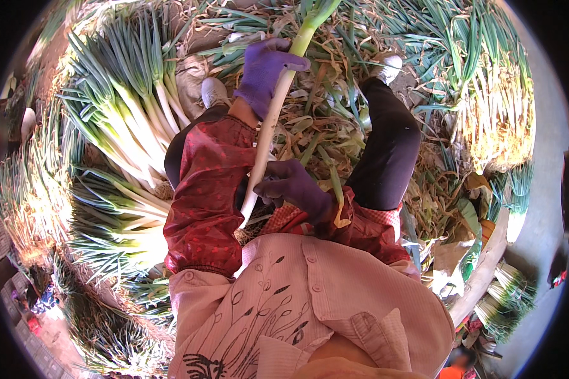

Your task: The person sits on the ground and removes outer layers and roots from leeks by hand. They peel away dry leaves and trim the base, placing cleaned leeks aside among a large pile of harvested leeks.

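Note:
A long green onion (271,118) slants between my knees, its green top at the upper edge and its white root end near my lap. My left hand (265,76), in a purple glove, is closed around the upper white part, thumb across the stalk. Lower down, my right hand (294,187), in a darker purple glove, has its fingers curled against the white stalk; whether they grip it is hard to tell. A yellowing strip of leaf (335,187) lies over my right wrist. Trimmed green onions (137,111) with clean white stalks are stacked beside my left leg.
Dry peelings and leaves (322,123) cover the ground between my legs. Untrimmed green onions (493,104) with roots stand at the right, and more (38,199) at far left. Bundles (507,293) lie on the grey floor at lower right. Another person (457,367) shows at bottom right.

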### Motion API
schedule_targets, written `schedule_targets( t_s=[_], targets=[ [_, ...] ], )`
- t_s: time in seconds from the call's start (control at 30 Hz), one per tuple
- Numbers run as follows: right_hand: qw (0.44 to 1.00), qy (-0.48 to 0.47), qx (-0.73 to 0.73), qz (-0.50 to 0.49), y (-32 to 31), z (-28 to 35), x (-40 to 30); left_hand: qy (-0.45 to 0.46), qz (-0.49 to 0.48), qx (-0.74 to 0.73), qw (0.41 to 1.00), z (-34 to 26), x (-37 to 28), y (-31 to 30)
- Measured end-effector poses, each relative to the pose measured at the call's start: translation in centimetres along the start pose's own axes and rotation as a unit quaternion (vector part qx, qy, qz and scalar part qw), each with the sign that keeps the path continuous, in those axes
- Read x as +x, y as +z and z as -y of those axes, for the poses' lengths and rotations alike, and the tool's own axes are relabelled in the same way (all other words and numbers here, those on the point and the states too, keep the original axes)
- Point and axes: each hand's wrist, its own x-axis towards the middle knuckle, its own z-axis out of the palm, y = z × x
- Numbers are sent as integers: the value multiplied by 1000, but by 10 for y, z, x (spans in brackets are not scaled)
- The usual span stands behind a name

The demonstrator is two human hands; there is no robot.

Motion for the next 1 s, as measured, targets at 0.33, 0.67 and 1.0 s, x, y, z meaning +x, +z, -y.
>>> schedule_targets(
  t_s=[0.33, 0.67, 1.0],
  targets=[
    [1000, -1, -14, 1, -3, -2, 1, 9, -21, -2, 1000, 4, -1, 9],
    [999, 20, 20, -19, -9, -4, 2, -126, -16, -47, 991, 39, 9, 15],
    [999, 14, -38, -24, -14, 1, -5, -5, 58, -26, 998, 42, 14, 19]
  ],
)
